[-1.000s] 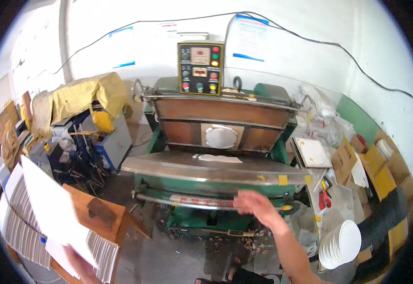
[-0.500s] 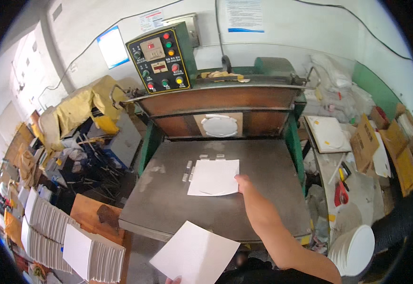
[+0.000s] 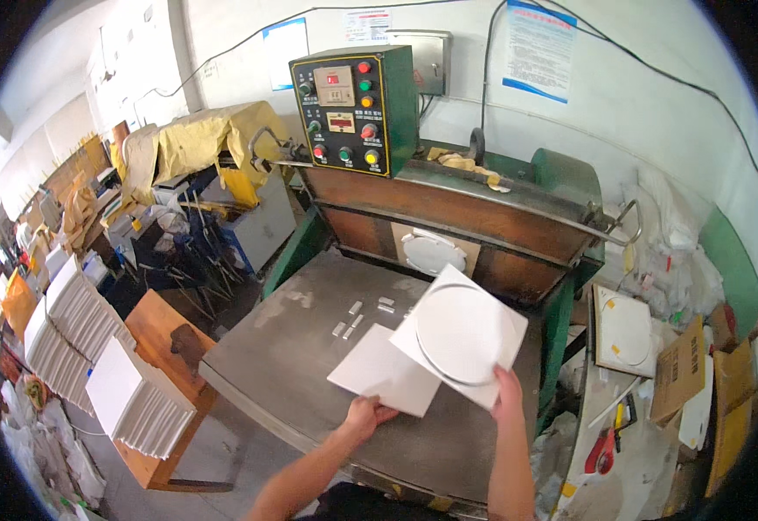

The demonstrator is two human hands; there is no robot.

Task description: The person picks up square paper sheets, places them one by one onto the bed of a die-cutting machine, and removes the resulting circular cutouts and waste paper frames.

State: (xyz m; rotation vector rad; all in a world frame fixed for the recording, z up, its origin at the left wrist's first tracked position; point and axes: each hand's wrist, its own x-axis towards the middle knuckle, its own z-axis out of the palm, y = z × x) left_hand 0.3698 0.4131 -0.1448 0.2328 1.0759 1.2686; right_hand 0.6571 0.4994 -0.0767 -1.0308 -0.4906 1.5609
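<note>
- The die-cut white sheet (image 3: 460, 337), a square card with a pressed circle in its middle, is lifted off the steel bed (image 3: 309, 347) by its near right corner; it stands on a point like a diamond, its far corner aimed at the hinge of the press, and it tilts up toward the person.
- The right hand (image 3: 508, 388) pinches that near corner, fingers closed on the card's edge, so the sheet spreads up and to the left of the hand.
- The blank white sheet (image 3: 385, 372) lies nearly flat on the bed, just left of and partly beneath the die-cut sheet; its long diagonal runs from near right to far left.
- The left hand (image 3: 365, 414) grips the blank sheet's near edge, thumb on top and fingers curled under it.
- Small pale tabs (image 3: 357, 314) sit on the bed just beyond the blank sheet.
- The upright platen (image 3: 448, 247) behind carries a round white die (image 3: 431, 253).
- A control box (image 3: 352, 106) with coloured buttons rises at the far left of the press.
- Stacks of white sheets (image 3: 123, 395) rest on a wooden table at the near left.
</note>
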